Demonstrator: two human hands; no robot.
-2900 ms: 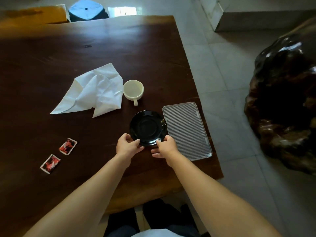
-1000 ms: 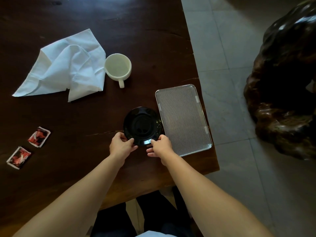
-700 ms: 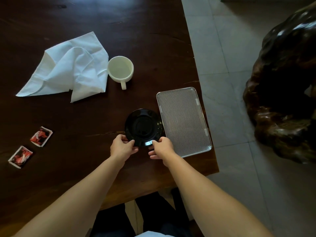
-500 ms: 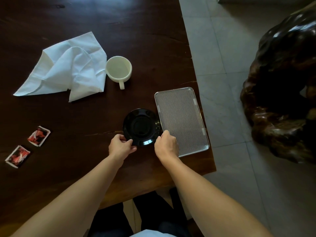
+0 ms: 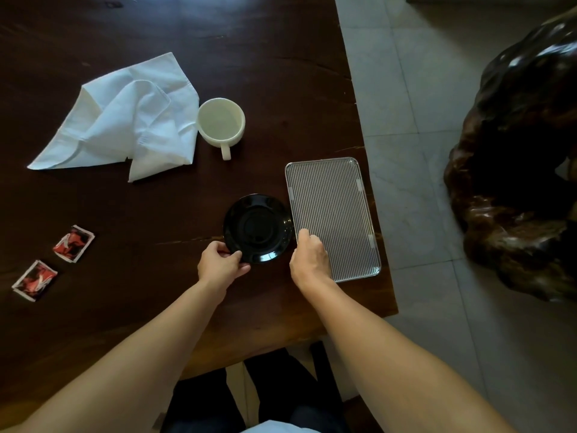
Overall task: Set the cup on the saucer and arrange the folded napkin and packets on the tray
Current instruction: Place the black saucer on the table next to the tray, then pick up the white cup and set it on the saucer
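Our left hand (image 5: 220,265) pinches the near rim of the glossy black round saucer (image 5: 257,228), which sits on the dark wooden table (image 5: 156,207) against the ribbed silver rectangular tray (image 5: 332,214). Our right hand (image 5: 309,260) lies curled over the tray's left edge, but whether it grips we cannot tell. Farther back, the cream ceramic cup (image 5: 221,123) stands upright beside the crumpled white cloth napkin (image 5: 131,120), and the two red-and-black packets (image 5: 73,243) lie well left.

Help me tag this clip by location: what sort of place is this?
Likely a home or tea-room sitting area, though I can't be sure: a heavy dark wooden slab table on a pale tiled floor, a polished gnarled root-wood piece beside it, and a cup and black saucer laid out.
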